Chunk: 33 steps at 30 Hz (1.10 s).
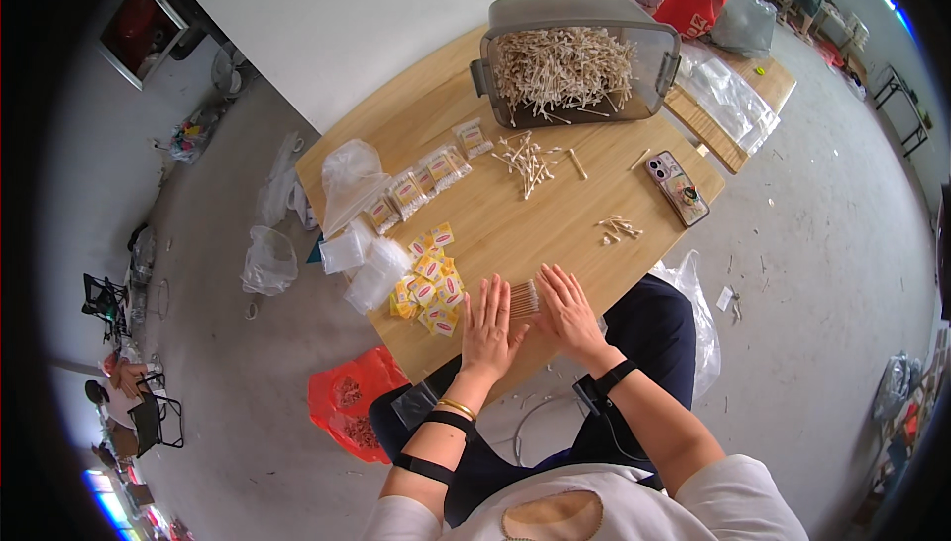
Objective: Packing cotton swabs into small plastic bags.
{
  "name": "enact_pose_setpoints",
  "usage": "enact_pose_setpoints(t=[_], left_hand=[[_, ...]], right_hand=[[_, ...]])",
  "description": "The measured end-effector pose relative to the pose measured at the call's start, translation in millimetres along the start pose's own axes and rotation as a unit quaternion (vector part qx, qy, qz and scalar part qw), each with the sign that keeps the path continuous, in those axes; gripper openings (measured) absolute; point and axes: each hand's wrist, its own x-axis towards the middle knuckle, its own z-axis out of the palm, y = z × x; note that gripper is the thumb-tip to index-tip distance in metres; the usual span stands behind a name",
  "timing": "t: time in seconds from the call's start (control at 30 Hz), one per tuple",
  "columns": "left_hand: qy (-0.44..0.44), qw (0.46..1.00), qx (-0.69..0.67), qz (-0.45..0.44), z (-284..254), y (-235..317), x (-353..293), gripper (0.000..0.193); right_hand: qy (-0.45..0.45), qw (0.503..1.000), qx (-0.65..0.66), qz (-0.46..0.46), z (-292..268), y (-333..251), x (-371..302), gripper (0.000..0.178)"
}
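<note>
A row of cotton swabs (pixel 524 300) lies side by side on the wooden table (pixel 584 206), between my two hands near the front edge. My left hand (pixel 487 331) is flat with fingers stretched out, at the row's left end. On the other end is my right hand (pixel 572 315), its fingers also straight and pointing away from me. Neither hand wraps round the swabs. Just left of my left hand is a heap of yellow and white printed cards (pixel 426 288). Beyond my right hand lie a few loose cotton swabs (pixel 618 230).
A grey clear bin (pixel 555 9) full of cotton swabs lies at the back, with a loose swab pile (pixel 528 162) before it. Filled packets (pixel 428 174) and clear bags (pixel 379 271) are at left, a phone (pixel 677 187) at right. A red bag (pixel 347 402) sits below the table's left edge.
</note>
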Motion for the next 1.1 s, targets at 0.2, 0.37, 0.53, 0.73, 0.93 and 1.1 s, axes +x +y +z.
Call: enact_pose_setpoints(t=[0.2, 0.37, 0.53, 0.73, 0.93, 1.1], left_hand=[[-0.101, 0.986, 0.130, 0.002, 7.4, 14.2, 2.0, 0.091], [-0.068, 0.997, 0.043, -0.010, 5.3, 11.1, 0.7, 0.090], [-0.002, 0.998, -0.018, -0.053, 1.7, 0.5, 3.7, 0.089], [-0.049, 0.999, -0.003, 0.012, 0.9, 1.3, 15.5, 0.082], [-0.026, 0.999, -0.010, 0.041, 0.3, -3.1, 17.7, 0.079], [-0.019, 0.999, -0.006, 0.049, 1.6, -4.6, 17.8, 0.077]], right_hand=[[-0.028, 0.998, -0.056, 0.029, 0.8, 1.8, -5.2, 0.069], [-0.060, 0.994, -0.091, 0.017, -1.5, 3.8, -9.5, 0.077], [-0.045, 0.990, -0.133, -0.013, 12.5, -6.6, -11.7, 0.092], [-0.074, 0.982, -0.175, -0.018, 14.5, -8.7, -3.2, 0.094], [-0.112, 0.976, -0.186, -0.038, -2.5, 7.3, 16.2, 0.089], [-0.114, 0.976, -0.177, -0.059, -2.8, 20.0, 26.4, 0.091]])
